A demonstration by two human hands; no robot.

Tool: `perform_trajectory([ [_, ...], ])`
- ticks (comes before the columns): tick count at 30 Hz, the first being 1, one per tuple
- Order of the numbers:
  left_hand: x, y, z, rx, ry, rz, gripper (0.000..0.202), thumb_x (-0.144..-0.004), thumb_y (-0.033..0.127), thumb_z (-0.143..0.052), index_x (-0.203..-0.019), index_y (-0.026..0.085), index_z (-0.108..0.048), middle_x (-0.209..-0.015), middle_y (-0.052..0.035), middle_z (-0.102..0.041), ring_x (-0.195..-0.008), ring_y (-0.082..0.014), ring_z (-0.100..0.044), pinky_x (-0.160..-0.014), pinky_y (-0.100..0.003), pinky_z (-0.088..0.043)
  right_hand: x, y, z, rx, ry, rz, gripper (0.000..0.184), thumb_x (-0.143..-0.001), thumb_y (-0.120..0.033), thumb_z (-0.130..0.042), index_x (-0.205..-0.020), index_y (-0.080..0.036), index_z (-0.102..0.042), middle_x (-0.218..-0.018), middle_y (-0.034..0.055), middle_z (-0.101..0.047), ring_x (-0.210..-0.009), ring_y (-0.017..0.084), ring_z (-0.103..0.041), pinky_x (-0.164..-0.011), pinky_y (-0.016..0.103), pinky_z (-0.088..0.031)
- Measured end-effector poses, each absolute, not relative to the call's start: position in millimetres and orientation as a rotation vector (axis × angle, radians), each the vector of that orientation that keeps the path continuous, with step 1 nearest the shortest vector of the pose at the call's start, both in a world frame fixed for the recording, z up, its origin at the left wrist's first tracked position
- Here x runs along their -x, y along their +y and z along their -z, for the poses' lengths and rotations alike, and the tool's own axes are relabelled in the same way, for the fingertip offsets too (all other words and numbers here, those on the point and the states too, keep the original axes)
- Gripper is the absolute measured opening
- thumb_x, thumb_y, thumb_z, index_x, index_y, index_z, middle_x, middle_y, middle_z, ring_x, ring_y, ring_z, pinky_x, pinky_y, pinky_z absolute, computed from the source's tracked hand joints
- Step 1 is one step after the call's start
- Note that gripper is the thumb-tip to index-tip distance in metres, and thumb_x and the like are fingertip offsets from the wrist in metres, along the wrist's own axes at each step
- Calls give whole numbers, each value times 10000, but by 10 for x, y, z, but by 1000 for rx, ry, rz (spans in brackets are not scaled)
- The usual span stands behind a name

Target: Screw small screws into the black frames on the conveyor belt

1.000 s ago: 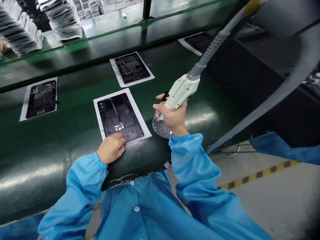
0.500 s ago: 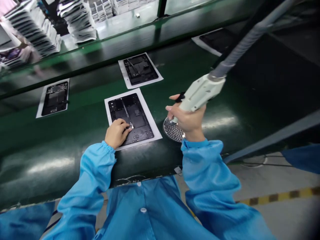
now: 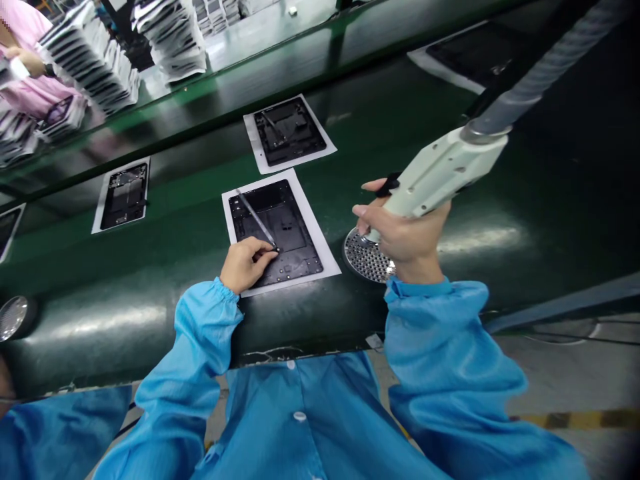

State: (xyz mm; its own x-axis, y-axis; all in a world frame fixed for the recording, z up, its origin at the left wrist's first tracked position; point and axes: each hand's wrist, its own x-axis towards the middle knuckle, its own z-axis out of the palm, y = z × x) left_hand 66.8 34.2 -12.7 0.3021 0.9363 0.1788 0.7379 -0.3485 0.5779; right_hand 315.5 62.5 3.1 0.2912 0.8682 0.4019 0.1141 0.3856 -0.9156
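My left hand (image 3: pixel 247 265) rests at the near left of a black tablet housing (image 3: pixel 300 230) that lies on a white sheet (image 3: pixel 327 263). Its thumb and forefinger pinch the near end of a thin grey flat cable (image 3: pixel 257 219), which slants across the housing. In my right hand (image 3: pixel 413 240) is a pale electric screwdriver (image 3: pixel 447 170), its grip wrapped by the fingers. Below and left of that hand sits a round metal screw tray (image 3: pixel 367 257) full of small holes, partly covered by the hand. The screwdriver's tip is hard to make out.
On the green bench (image 3: pixel 195 220) lie more housings on sheets, a farther one (image 3: pixel 290 131) and one to the left (image 3: pixel 125 195). A grey hose (image 3: pixel 545 73) runs up from the screwdriver. Stacks (image 3: pixel 170 40) stand on the back shelf near a person in pink (image 3: pixel 37 87).
The cable's near end has swung right and now slants more, with my left fingertips at it. My right hand and screwdriver have shifted slightly right. The whole view has shifted too.
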Motion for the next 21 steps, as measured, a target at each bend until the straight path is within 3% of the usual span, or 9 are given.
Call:
perform_trajectory([
  [5,-775,124,96,-1995,1462,-563,110,-833,256,-656,-801,176,-723,-650,17,-675,-534,-90,-555,-541,-206,-438,-3130,608,-79,1059,-1145,-682,171,-628,-183,-737,-767,-243,-658,-428,-93,-539,-351,119,-483,-451,309,-458],
  [12,-824,110,108,-2123,1520,-416,105,-835,253,-655,-829,184,-734,-815,-26,-672,-683,-128,-591,-618,-242,-452,-3136,601,-77,1028,-1149,-692,191,-628,-142,-732,-789,-226,-672,-428,-92,-547,-361,123,-498,-459,302,-455],
  [21,-813,260,66,-2159,1458,-278,79,-795,260,-711,-787,181,-711,-805,-14,-641,-670,-125,-564,-606,-243,-430,-3141,583,-65,1073,-1160,-704,183,-658,-228,-770,-798,-270,-660,-456,-59,-543,-390,155,-496,-466,350,-462],
])
